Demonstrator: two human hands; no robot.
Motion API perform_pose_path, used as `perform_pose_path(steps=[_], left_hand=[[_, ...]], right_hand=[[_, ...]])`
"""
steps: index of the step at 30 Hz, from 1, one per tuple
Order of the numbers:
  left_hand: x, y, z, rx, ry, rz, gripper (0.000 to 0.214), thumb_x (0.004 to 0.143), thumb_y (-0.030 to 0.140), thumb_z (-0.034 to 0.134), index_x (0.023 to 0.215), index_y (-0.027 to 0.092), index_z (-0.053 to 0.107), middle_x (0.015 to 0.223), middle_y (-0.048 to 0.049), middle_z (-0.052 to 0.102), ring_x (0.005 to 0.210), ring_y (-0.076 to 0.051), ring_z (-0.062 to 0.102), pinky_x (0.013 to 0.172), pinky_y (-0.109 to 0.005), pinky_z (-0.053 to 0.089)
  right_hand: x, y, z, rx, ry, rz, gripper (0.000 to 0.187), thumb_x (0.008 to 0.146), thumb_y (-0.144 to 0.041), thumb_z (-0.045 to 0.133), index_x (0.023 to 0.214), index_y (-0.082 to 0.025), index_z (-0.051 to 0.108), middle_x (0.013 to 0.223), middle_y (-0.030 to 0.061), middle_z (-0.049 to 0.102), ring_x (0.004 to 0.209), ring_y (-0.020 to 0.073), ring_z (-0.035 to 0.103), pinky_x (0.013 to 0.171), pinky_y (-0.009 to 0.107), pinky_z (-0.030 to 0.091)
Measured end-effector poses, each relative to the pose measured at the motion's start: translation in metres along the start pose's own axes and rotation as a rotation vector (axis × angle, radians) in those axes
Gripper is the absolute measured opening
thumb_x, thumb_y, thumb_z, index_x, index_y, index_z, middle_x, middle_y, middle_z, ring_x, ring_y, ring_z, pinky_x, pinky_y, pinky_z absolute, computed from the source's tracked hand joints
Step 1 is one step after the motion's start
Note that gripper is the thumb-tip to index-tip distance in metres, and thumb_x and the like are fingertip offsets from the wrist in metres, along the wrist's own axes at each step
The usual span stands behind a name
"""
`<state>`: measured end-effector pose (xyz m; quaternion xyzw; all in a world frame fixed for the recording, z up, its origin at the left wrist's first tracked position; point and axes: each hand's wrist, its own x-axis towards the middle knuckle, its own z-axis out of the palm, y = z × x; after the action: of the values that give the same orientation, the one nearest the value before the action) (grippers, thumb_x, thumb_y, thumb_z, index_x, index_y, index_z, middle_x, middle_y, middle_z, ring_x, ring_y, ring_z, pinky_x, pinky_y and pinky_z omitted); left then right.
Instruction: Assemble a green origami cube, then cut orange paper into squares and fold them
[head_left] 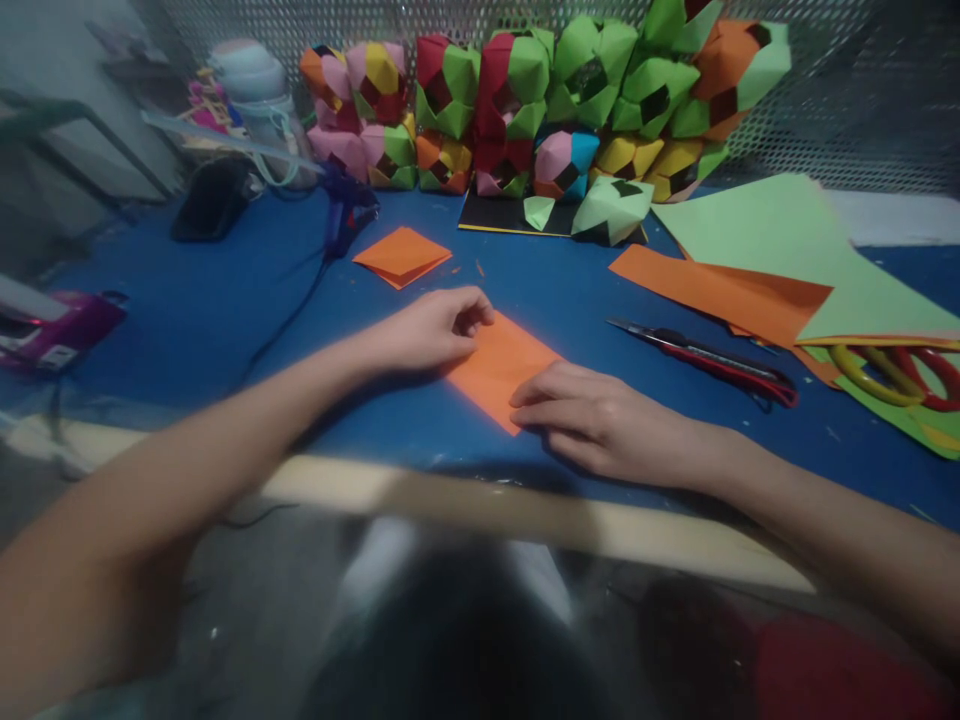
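Observation:
A folded orange paper (501, 365) lies on the blue table (225, 300) in front of me. My left hand (431, 328) rests on its upper left edge with the fingers curled and pressed down on the paper. At the paper's lower right, the flat, close-held fingers of my right hand (600, 415) press on it. A second folded orange piece (403, 255) lies further back.
Several coloured origami cubes (540, 100) line the mesh wall at the back. Orange sheets (720, 290) and green sheets (787, 240) lie at the right, with a red cutter (712, 362) and scissors (900, 375). A bottle (259, 100) and a pink device (64, 330) stand at the left.

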<state>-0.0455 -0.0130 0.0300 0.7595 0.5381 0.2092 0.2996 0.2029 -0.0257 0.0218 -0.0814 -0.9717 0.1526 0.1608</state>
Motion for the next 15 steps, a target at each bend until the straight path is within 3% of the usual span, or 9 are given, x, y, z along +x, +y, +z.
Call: perform_pose_path(steps=[4, 10, 15], left_hand=[[-0.001, 0.0, 0.001, 0.068, 0.011, 0.011, 0.027, 0.071, 0.007, 0.058, 0.096, 0.016, 0.058, 0.086, -0.0011, 0.06, 0.073, -0.013, 0.055, 0.07, -0.027, 0.046], [-0.013, 0.019, 0.001, 0.496, 0.148, 0.159, 0.016, 0.08, 0.008, 0.05, 0.09, 0.015, 0.06, 0.095, -0.0087, 0.057, 0.092, -0.022, 0.052, 0.081, -0.035, 0.045], [-0.04, 0.046, 0.015, 0.719, 0.017, 0.351, 0.021, 0.092, 0.015, 0.042, 0.087, 0.014, 0.063, 0.091, -0.0098, 0.06, 0.084, -0.021, 0.051, 0.073, -0.032, 0.043]], right_hand=[[0.001, -0.001, -0.002, -0.063, -0.05, -0.013, 0.032, 0.093, -0.012, 0.041, 0.11, -0.015, 0.069, 0.11, 0.0142, 0.068, 0.102, 0.0224, 0.062, 0.086, 0.038, 0.053], [0.003, -0.005, -0.001, -0.13, -0.079, -0.051, 0.034, 0.098, -0.016, 0.037, 0.109, -0.009, 0.068, 0.102, 0.0163, 0.07, 0.094, 0.0238, 0.06, 0.08, 0.039, 0.05], [0.004, -0.004, 0.002, -0.128, -0.064, -0.079, 0.034, 0.098, -0.014, 0.037, 0.107, -0.007, 0.069, 0.1, 0.0157, 0.07, 0.092, 0.0237, 0.059, 0.077, 0.037, 0.049]])
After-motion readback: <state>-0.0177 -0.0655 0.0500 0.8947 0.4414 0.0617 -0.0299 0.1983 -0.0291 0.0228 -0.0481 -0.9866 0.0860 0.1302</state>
